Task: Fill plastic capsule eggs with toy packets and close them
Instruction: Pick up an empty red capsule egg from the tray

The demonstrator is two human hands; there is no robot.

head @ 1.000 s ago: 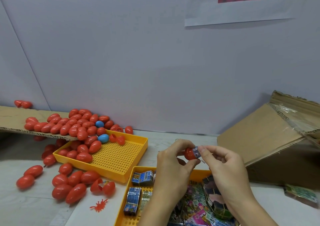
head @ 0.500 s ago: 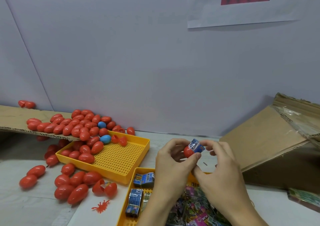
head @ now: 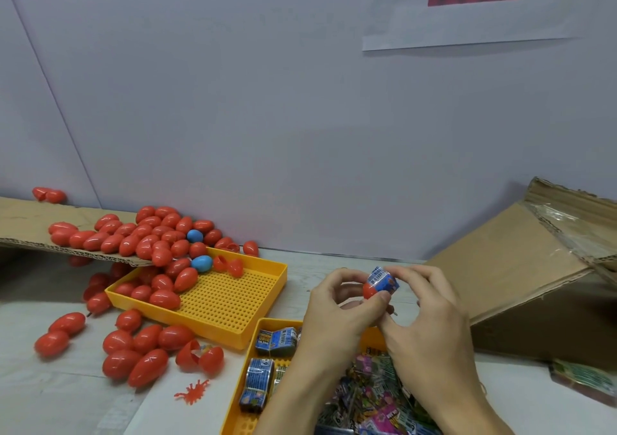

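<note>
My left hand grips a red capsule egg half between thumb and fingers. A folded blue toy packet sticks out of that half. My right hand pinches the packet from the right, fingers curled over its top. Both hands hover above the near yellow tray, which holds blue folded packets and loose colourful packets. The egg's other half is hidden.
A second yellow tray behind holds red eggs and a blue egg. Many red eggs spill off a cardboard sheet at left and lie on the table. An open red egg and a red toy splat lie nearby. A tilted cardboard box stands right.
The packet has turned upward and sits deeper in the red half. My right hand shifted from pinching its end to curling over it; both hands stayed in place.
</note>
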